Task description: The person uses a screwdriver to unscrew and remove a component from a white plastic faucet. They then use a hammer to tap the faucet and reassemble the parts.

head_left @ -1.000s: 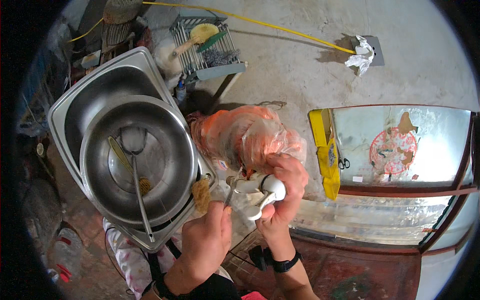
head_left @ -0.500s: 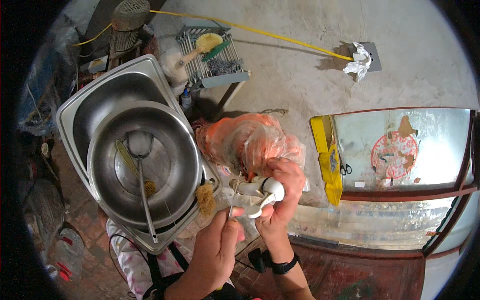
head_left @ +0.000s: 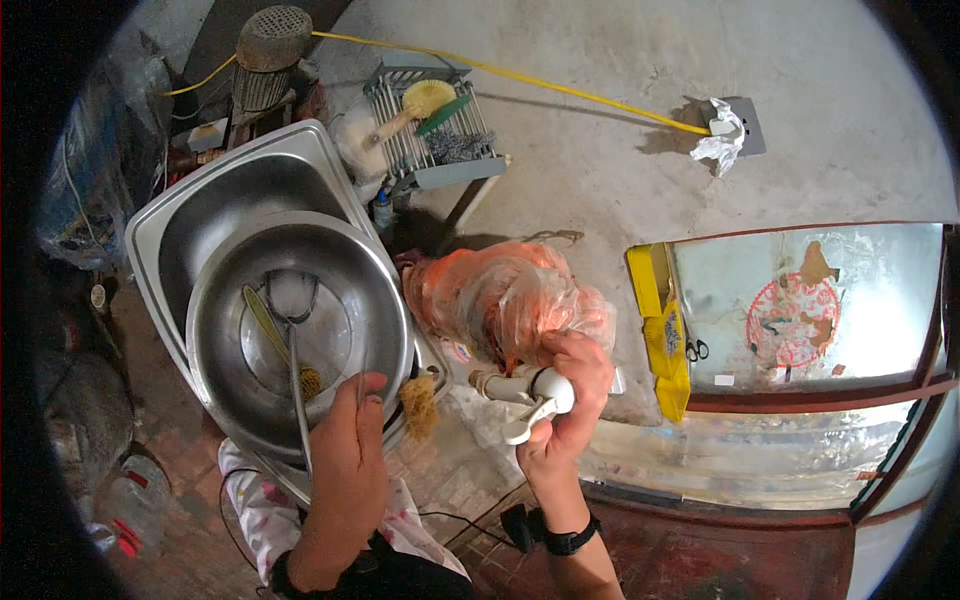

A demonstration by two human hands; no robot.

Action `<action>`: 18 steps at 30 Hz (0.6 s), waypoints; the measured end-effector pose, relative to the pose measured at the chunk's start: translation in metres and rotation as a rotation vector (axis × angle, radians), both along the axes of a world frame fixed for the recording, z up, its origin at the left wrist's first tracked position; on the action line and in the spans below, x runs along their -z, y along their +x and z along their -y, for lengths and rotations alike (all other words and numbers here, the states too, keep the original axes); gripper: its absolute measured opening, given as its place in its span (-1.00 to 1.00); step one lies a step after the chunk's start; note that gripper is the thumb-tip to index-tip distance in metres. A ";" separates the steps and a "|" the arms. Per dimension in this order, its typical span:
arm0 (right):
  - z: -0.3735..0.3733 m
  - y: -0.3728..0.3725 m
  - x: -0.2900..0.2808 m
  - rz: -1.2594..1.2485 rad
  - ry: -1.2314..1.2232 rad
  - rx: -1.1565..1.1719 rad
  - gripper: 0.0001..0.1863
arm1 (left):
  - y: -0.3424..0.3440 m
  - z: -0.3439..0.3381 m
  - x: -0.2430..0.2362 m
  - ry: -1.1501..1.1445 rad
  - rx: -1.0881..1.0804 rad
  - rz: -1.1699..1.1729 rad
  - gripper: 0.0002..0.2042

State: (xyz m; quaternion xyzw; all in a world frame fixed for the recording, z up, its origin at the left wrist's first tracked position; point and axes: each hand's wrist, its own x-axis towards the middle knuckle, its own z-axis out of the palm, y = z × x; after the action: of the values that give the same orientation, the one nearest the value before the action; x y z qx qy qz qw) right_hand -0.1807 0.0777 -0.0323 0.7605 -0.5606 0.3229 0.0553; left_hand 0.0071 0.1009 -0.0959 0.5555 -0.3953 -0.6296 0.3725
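My right hand (head_left: 575, 390) is closed round a white plastic tap (head_left: 518, 388) with a lever and a brownish threaded end. My left hand (head_left: 345, 455) hovers over the near right rim of a large steel basin (head_left: 205, 330), fingers pinched. A thin stick seems to poke up from its fingertips, only faintly visible. Inside the basin lie a long-handled ladle (head_left: 298, 390) and a yellow-green handled tool (head_left: 264, 318) with a golden, round end. Beside the rim sits a tan scrubbing sponge (head_left: 418, 405). The basin rests across a steel sink (head_left: 160, 235).
Orange-filled plastic bags (head_left: 500, 290) lie against the wall beyond the tap. A metal rack (head_left: 430, 130) holds a brush and a steel scourer. Along the wall runs a yellow cord (head_left: 560, 83). A yellow holder (head_left: 660, 340) hangs by a glass panel (head_left: 790, 310).
My left hand has moved left, away from the tap's threaded end and over the basin's rim. My right hand keeps its hold on the tap. The view has shifted slightly.
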 end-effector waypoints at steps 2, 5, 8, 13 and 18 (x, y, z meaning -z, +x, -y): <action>-0.001 -0.001 -0.001 -0.017 0.005 -0.017 -0.45 | 0.009 0.003 -0.003 -0.310 0.056 0.061 -0.80; -0.002 -0.003 -0.005 -0.104 0.034 -0.001 -0.38 | 0.021 0.012 -0.025 -0.419 0.237 0.149 -0.80; -0.002 -0.002 -0.007 -0.132 0.040 0.018 -0.33 | 0.034 0.027 -0.053 -0.378 0.408 0.330 -0.83; -0.003 0.000 -0.006 -0.096 0.066 0.051 -0.33 | 0.050 0.065 -0.089 -0.580 0.736 0.755 -0.90; -0.007 -0.002 -0.007 -0.085 0.128 0.065 -0.31 | 0.049 0.105 -0.123 -0.560 1.096 0.806 -0.87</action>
State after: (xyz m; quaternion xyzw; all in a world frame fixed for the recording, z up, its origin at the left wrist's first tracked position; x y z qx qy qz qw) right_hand -0.1825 0.0844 -0.0248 0.7568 -0.6016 0.2522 0.0409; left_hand 0.0557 -0.0038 0.0274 0.3504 -0.8685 -0.3480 -0.0420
